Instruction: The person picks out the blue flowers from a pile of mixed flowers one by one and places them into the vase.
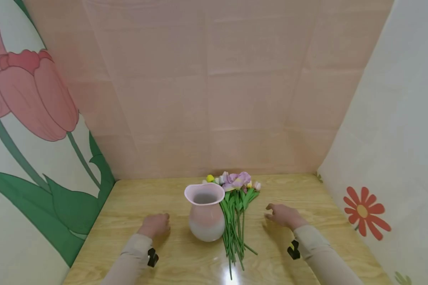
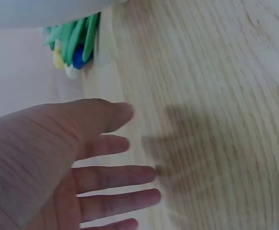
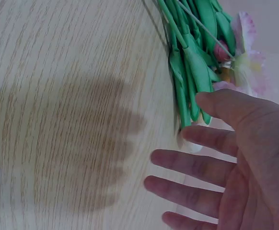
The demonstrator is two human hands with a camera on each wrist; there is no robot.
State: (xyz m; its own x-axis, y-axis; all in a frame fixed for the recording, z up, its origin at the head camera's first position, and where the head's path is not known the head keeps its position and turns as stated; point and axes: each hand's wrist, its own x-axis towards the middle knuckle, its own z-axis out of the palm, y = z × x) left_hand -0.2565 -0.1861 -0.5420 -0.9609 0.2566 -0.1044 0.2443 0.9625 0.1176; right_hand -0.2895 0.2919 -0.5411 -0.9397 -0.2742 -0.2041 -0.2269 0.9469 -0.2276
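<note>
A pink and white vase with a flared, wavy rim stands upright near the middle of the table. Right beside it lies a bunch of artificial flowers, blooms toward the back and green stems toward the front. My left hand is over the table to the left of the vase, and its fingers are spread with nothing in them. On the other side, my right hand hovers right of the flowers, thumb and fingers apart and holding nothing. Green leaves and a pink bloom show beyond that hand in the right wrist view.
The wooden table meets a pinkish backdrop at its rear edge. A panel with printed tulips borders the left side, and a white panel with a red printed flower the right. Both wrists carry small black devices.
</note>
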